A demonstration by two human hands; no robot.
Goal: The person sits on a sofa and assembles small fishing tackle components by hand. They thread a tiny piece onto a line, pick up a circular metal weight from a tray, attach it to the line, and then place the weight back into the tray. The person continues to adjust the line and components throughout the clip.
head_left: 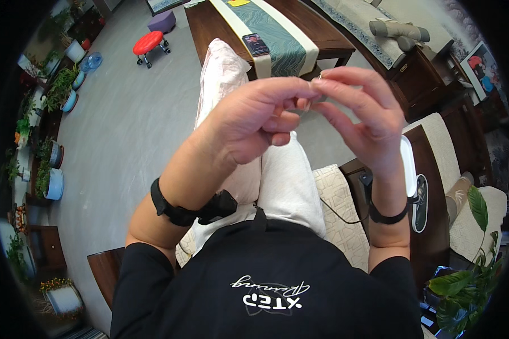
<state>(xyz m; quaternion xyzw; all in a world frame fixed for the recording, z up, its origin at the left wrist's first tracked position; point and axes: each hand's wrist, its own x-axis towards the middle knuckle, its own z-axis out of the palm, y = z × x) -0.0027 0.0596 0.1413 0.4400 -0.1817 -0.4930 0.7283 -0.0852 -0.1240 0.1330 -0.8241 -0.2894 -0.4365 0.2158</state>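
Note:
Raised above my lap, my left hand (254,116) and my right hand (370,110) meet at their fingertips. The left index finger reaches across to the right fingers, while its other fingers curl in. On the right hand, thumb and fingers bend toward the same spot in a pinch. Something small, thin and shiny seems to show between the fingertips; its kind is too small to make out. Dark straps with small devices circle both wrists. A pale pink cloth-covered leg (220,65) stretches forward beneath the left hand.
Ahead stands a dark wooden table (209,28) with a teal and cream runner (285,42) and a phone (255,44). A red wheeled stool (148,43) is at far left. Potted plants line the left wall. At right, a white-rimmed object (420,203) lies on dark wood.

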